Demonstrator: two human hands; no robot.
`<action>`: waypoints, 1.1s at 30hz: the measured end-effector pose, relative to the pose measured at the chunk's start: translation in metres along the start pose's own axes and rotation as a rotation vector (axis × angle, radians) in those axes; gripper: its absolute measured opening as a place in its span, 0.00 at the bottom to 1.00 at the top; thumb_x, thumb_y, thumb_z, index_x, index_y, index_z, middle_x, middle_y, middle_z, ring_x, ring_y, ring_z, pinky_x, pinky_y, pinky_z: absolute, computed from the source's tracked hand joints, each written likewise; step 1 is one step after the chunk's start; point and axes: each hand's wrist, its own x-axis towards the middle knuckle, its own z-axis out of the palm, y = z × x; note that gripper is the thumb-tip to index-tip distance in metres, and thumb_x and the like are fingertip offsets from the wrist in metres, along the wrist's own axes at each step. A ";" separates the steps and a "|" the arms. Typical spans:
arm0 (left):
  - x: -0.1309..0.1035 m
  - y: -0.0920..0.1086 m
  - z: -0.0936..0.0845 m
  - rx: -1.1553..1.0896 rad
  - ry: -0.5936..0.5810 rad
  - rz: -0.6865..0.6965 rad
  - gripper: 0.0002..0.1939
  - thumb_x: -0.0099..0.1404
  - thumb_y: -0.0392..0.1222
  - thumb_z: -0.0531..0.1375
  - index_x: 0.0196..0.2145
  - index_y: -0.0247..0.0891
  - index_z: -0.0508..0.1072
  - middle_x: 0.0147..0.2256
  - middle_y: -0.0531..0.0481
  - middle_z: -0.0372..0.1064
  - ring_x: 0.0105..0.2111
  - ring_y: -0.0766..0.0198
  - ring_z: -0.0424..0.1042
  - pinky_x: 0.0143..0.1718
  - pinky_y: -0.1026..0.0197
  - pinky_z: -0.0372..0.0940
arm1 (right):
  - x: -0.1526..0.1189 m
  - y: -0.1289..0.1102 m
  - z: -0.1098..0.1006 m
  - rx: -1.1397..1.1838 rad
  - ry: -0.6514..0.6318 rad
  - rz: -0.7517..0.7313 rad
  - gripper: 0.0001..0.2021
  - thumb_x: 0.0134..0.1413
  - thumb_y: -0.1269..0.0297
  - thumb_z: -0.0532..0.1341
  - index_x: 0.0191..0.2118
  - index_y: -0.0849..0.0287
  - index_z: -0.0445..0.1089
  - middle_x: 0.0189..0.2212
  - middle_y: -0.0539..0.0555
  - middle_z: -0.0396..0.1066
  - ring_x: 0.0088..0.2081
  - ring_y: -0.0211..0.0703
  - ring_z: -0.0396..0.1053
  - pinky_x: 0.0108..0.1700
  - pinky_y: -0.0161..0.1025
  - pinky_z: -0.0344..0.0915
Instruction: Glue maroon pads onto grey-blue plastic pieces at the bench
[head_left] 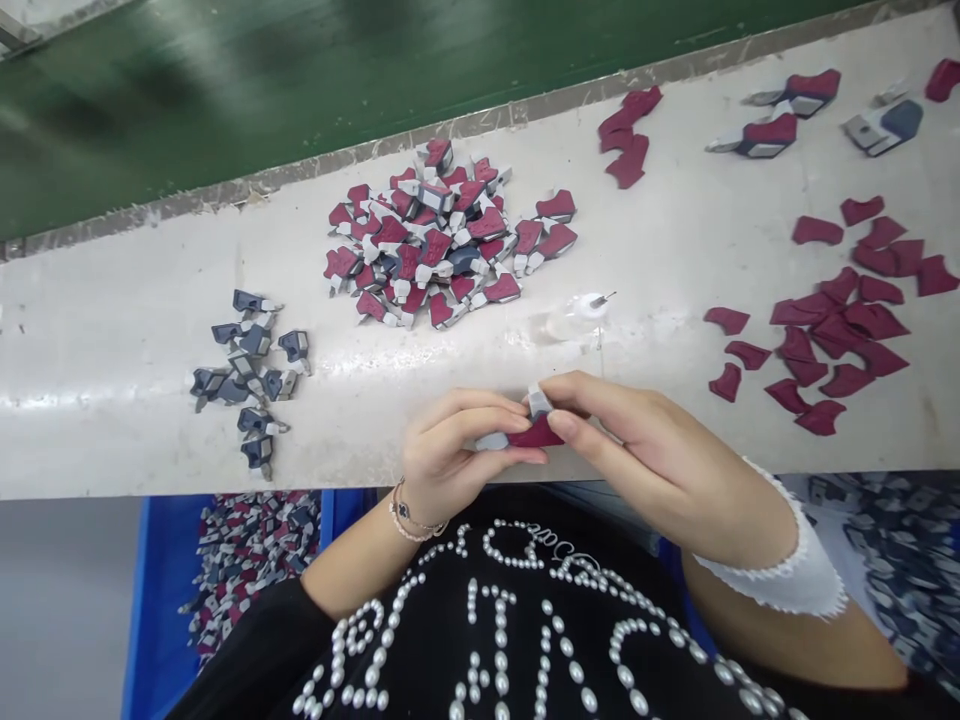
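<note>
Both hands, the left hand [454,448] and the right hand [637,440], gripped one red-and-grey part [534,432] between their fingers at the near edge of the desk [360,420]; a heap of assembled parts [427,240] lay beyond it, loose red pieces [847,320] to the right

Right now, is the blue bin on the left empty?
Not empty: maroon, grey and navy pieces lie in the blue bin. Whether it is full, I cannot tell.
</note>
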 end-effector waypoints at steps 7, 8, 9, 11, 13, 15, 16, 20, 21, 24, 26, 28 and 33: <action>0.004 0.000 -0.006 -0.002 -0.017 0.020 0.15 0.58 0.39 0.72 0.42 0.38 0.76 0.37 0.51 0.78 0.37 0.66 0.79 0.39 0.65 0.78 | -0.003 0.005 0.004 -0.005 -0.026 -0.062 0.06 0.72 0.62 0.52 0.43 0.55 0.63 0.33 0.49 0.69 0.32 0.39 0.67 0.34 0.38 0.63; 0.004 0.000 -0.007 0.014 -0.038 0.010 0.16 0.58 0.39 0.72 0.44 0.39 0.76 0.37 0.50 0.78 0.37 0.65 0.80 0.39 0.64 0.78 | -0.002 0.006 0.004 -0.017 -0.018 -0.062 0.06 0.72 0.62 0.52 0.44 0.55 0.63 0.33 0.49 0.70 0.32 0.39 0.68 0.34 0.38 0.63; 0.005 0.000 -0.009 0.037 -0.065 -0.010 0.17 0.59 0.40 0.72 0.45 0.39 0.76 0.38 0.49 0.79 0.38 0.64 0.80 0.40 0.63 0.78 | -0.001 0.006 0.004 -0.033 -0.009 -0.062 0.06 0.72 0.63 0.52 0.44 0.55 0.64 0.33 0.49 0.70 0.32 0.39 0.68 0.34 0.38 0.63; 0.004 0.001 -0.012 0.094 -0.134 -0.052 0.19 0.61 0.39 0.71 0.49 0.40 0.75 0.40 0.48 0.80 0.37 0.64 0.80 0.39 0.63 0.78 | 0.000 0.007 0.003 -0.077 0.007 -0.063 0.06 0.72 0.63 0.52 0.44 0.55 0.64 0.33 0.50 0.70 0.32 0.40 0.68 0.34 0.38 0.63; 0.003 0.003 -0.014 0.139 -0.196 -0.090 0.19 0.63 0.39 0.69 0.52 0.41 0.74 0.39 0.48 0.81 0.35 0.65 0.80 0.37 0.64 0.78 | 0.000 0.008 0.003 -0.129 0.017 -0.083 0.06 0.72 0.63 0.52 0.45 0.55 0.64 0.33 0.50 0.71 0.32 0.41 0.68 0.35 0.39 0.63; 0.002 0.006 -0.016 0.155 -0.227 -0.137 0.17 0.64 0.40 0.68 0.51 0.41 0.75 0.38 0.49 0.81 0.33 0.64 0.81 0.35 0.64 0.78 | -0.002 0.009 0.004 -0.188 0.012 -0.113 0.06 0.72 0.65 0.52 0.46 0.56 0.65 0.35 0.52 0.72 0.34 0.42 0.69 0.36 0.40 0.64; 0.002 0.007 -0.017 0.151 -0.233 -0.163 0.16 0.64 0.40 0.68 0.50 0.41 0.75 0.37 0.49 0.81 0.33 0.64 0.81 0.34 0.64 0.78 | -0.003 0.009 0.004 -0.219 0.003 -0.123 0.07 0.71 0.66 0.51 0.46 0.56 0.65 0.36 0.53 0.72 0.36 0.43 0.70 0.37 0.40 0.65; 0.003 0.013 -0.018 0.063 -0.233 -0.253 0.11 0.62 0.37 0.69 0.43 0.38 0.77 0.35 0.48 0.82 0.30 0.65 0.81 0.32 0.66 0.77 | -0.006 0.005 0.005 -0.290 -0.041 -0.152 0.10 0.69 0.71 0.50 0.48 0.58 0.68 0.39 0.56 0.74 0.38 0.46 0.71 0.38 0.42 0.68; 0.003 0.014 -0.017 0.020 -0.228 -0.298 0.10 0.61 0.36 0.70 0.41 0.37 0.78 0.34 0.49 0.82 0.29 0.65 0.80 0.31 0.66 0.77 | -0.006 0.004 0.005 -0.297 -0.048 -0.158 0.11 0.69 0.72 0.50 0.48 0.59 0.69 0.40 0.56 0.74 0.39 0.46 0.72 0.38 0.42 0.68; 0.000 0.012 -0.014 -0.154 -0.213 -0.490 0.07 0.58 0.37 0.72 0.34 0.37 0.78 0.30 0.50 0.81 0.27 0.65 0.79 0.28 0.65 0.76 | -0.007 0.000 0.004 -0.328 -0.045 -0.181 0.12 0.68 0.73 0.51 0.48 0.59 0.71 0.40 0.57 0.75 0.40 0.47 0.73 0.38 0.43 0.70; -0.004 0.009 -0.011 -0.294 -0.215 -0.622 0.09 0.57 0.38 0.73 0.32 0.37 0.77 0.30 0.50 0.81 0.28 0.64 0.80 0.29 0.64 0.77 | -0.007 -0.001 0.003 -0.343 -0.036 -0.209 0.12 0.67 0.74 0.52 0.47 0.60 0.71 0.39 0.57 0.75 0.38 0.47 0.73 0.37 0.43 0.70; -0.007 0.007 -0.010 -0.415 -0.225 -0.732 0.10 0.56 0.39 0.74 0.31 0.37 0.76 0.30 0.50 0.81 0.29 0.62 0.81 0.31 0.62 0.78 | -0.007 0.000 0.001 -0.347 -0.026 -0.248 0.12 0.66 0.76 0.53 0.47 0.61 0.72 0.38 0.56 0.75 0.38 0.46 0.73 0.37 0.42 0.70; -0.004 0.010 -0.014 -0.381 -0.293 -0.686 0.08 0.60 0.39 0.71 0.36 0.37 0.78 0.33 0.48 0.81 0.31 0.63 0.81 0.33 0.63 0.78 | -0.008 0.004 0.003 -0.363 -0.061 -0.213 0.13 0.68 0.73 0.52 0.50 0.61 0.70 0.37 0.56 0.75 0.37 0.47 0.73 0.36 0.43 0.71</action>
